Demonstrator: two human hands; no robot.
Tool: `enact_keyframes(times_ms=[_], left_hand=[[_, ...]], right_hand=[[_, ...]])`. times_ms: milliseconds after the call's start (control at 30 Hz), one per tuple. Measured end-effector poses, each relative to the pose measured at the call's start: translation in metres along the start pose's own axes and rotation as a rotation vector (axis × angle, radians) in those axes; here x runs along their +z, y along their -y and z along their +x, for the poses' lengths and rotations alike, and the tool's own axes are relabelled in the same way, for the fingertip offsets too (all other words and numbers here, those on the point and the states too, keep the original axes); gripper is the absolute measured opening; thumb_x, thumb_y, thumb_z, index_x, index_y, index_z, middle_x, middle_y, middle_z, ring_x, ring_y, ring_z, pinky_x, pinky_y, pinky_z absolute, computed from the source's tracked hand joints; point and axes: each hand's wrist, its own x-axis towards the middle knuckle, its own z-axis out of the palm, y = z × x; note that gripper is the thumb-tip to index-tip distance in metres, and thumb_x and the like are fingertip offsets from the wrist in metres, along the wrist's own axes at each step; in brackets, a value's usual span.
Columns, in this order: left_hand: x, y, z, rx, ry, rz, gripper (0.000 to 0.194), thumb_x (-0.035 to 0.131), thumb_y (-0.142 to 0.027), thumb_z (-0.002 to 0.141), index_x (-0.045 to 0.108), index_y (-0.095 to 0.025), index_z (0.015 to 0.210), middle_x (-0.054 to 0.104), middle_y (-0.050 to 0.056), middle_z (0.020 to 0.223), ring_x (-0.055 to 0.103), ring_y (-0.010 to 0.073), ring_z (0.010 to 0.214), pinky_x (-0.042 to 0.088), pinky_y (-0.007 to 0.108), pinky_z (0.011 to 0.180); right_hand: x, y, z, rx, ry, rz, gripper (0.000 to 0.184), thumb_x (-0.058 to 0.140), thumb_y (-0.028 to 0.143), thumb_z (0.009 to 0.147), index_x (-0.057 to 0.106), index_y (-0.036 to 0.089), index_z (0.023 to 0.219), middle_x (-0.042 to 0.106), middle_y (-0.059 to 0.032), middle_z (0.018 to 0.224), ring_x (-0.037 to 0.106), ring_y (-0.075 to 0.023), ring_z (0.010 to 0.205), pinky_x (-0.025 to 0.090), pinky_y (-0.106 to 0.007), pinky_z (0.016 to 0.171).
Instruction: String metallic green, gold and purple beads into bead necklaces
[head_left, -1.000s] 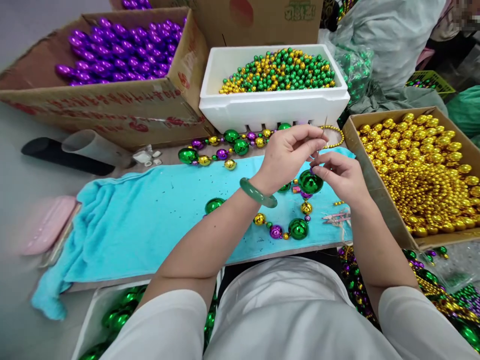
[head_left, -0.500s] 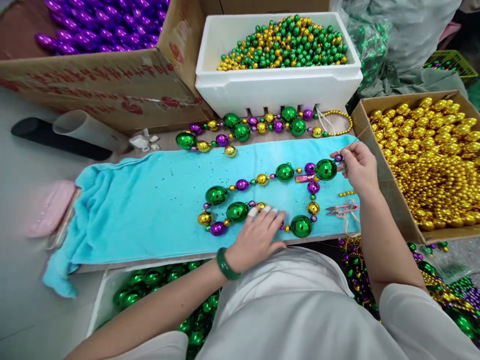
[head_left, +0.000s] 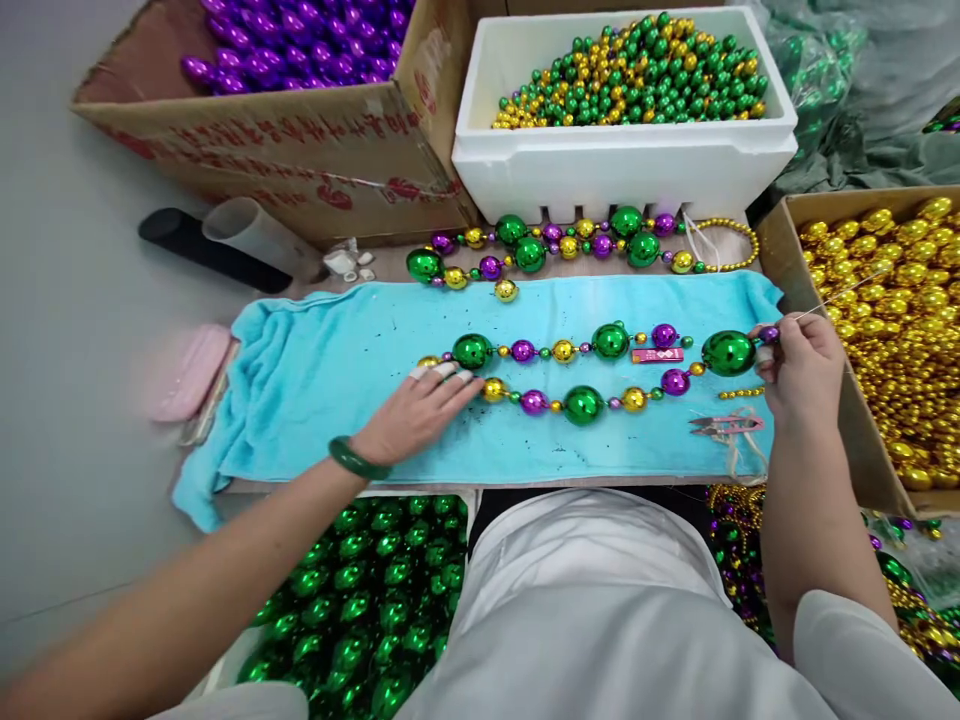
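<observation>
A bead strand (head_left: 583, 404) of green, purple and gold balls lies in a long loop on a turquoise towel (head_left: 315, 400). My left hand (head_left: 416, 410), with white wraps on its fingertips, rests stretched out over the loop's left bend and hides some beads. My right hand (head_left: 806, 365) pinches the strand's right end beside a small purple bead and a large green ball (head_left: 729, 353). A thin needle or thread (head_left: 844, 297) sticks out from these fingers to the upper right. Below that hand are pink thread snips (head_left: 726, 425) and a short gold bead piece (head_left: 741, 393).
A second bead strand (head_left: 530, 253) lies behind the towel. Around it stand a white foam box (head_left: 622, 165) of small beads, a carton (head_left: 262, 150) of purple beads and a carton (head_left: 862, 430) of gold beads. A pink label (head_left: 658, 355) lies within the loop.
The near side of the strand has been drawn out straight to the right. My left hand has shifted left to the loop's bend; my right hand has moved right with the strand's end. The view has shifted left.
</observation>
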Motion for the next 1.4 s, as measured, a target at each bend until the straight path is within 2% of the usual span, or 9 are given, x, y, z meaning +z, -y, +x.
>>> enact_keyframes(times_ms=[133,267,400,533,600,733,867,1133,1400], left_hand=[[-0.002,0.055,-0.012,-0.024,0.001,-0.029,0.044,0.034,-0.022,0.093,0.052,-0.025,0.132,0.061,0.008,0.125,0.052,0.0292,0.119,0.042,0.047,0.097],[-0.007,0.065,-0.020,-0.027,-0.032,-0.136,0.043,0.045,-0.041,0.087,0.057,-0.026,0.126,0.063,0.007,0.121,0.054,0.0306,0.112,0.043,0.050,0.095],[-0.029,0.019,0.008,-0.129,-0.186,-0.259,0.048,0.059,-0.046,0.082,0.056,-0.025,0.125,0.063,0.006,0.120,0.054,0.0306,0.115,0.042,0.051,0.100],[-0.054,-0.063,0.079,-0.144,-0.463,-0.520,0.042,0.060,-0.038,0.085,0.055,-0.019,0.122,0.063,0.010,0.117,0.056,0.0253,0.112,0.044,0.044,0.100],[-0.063,-0.100,0.120,-0.146,-0.482,-0.724,0.043,0.056,-0.040,0.088,0.052,-0.019,0.126,0.062,0.010,0.121,0.055,0.0243,0.116,0.044,0.044,0.102],[-0.068,-0.141,0.183,-0.039,-0.447,-1.083,0.066,0.064,-0.051,0.081,0.045,-0.017,0.134,0.055,0.014,0.134,0.050,0.0270,0.125,0.040,0.043,0.106],[-0.067,-0.146,0.203,0.028,-0.382,-1.240,0.041,0.060,-0.045,0.085,0.061,-0.016,0.114,0.066,0.010,0.109,0.060,0.0226,0.104,0.046,0.038,0.095],[-0.078,-0.127,0.177,-0.106,-0.114,-1.213,0.028,0.065,-0.037,0.079,0.066,-0.018,0.100,0.066,0.006,0.103,0.061,0.0196,0.095,0.046,0.033,0.087],[-0.071,-0.100,0.139,-0.163,0.189,-1.145,0.096,0.075,-0.049,0.067,0.027,-0.024,0.147,0.066,0.010,0.109,0.065,0.0236,0.088,0.049,0.030,0.067]], right_hand=[[0.005,-0.003,-0.013,0.084,0.003,0.026,0.034,0.074,0.040,0.067,0.048,0.021,0.076,0.063,0.0027,0.060,0.044,-0.0059,0.035,0.026,-0.015,0.029],[0.011,-0.009,-0.030,0.126,0.059,-0.027,0.030,0.072,0.040,0.070,0.050,0.021,0.074,0.064,0.0015,0.063,0.048,-0.0069,0.040,0.031,-0.016,0.032],[0.021,-0.009,-0.045,0.057,0.125,-0.260,0.020,0.071,0.035,0.073,0.059,0.018,0.071,0.069,-0.0040,0.086,0.052,-0.0068,0.054,0.033,-0.016,0.037],[0.039,0.001,-0.055,-0.053,0.163,-0.304,0.016,0.068,0.033,0.077,0.063,0.018,0.074,0.068,-0.0037,0.088,0.051,-0.0068,0.057,0.032,-0.017,0.039],[0.047,0.008,-0.060,-0.089,0.218,-0.232,0.016,0.064,0.034,0.082,0.062,0.019,0.078,0.067,-0.0019,0.081,0.052,-0.0072,0.053,0.034,-0.017,0.039],[0.057,0.024,-0.067,-0.164,0.295,-0.163,0.016,0.065,0.036,0.083,0.061,0.020,0.081,0.067,-0.0014,0.082,0.058,-0.0084,0.053,0.037,-0.018,0.038],[0.056,0.030,-0.067,-0.156,0.286,-0.118,0.016,0.064,0.035,0.084,0.059,0.021,0.081,0.067,-0.0001,0.080,0.057,-0.0073,0.051,0.036,-0.017,0.036],[0.062,0.001,-0.063,0.060,0.279,0.101,0.022,0.064,0.039,0.083,0.051,0.021,0.084,0.068,0.0022,0.073,0.058,-0.0078,0.045,0.033,-0.014,0.031],[0.071,0.003,-0.054,0.093,0.192,0.193,0.030,0.070,0.043,0.076,0.050,0.021,0.083,0.070,0.0012,0.073,0.056,-0.0068,0.043,0.035,-0.015,0.033]])
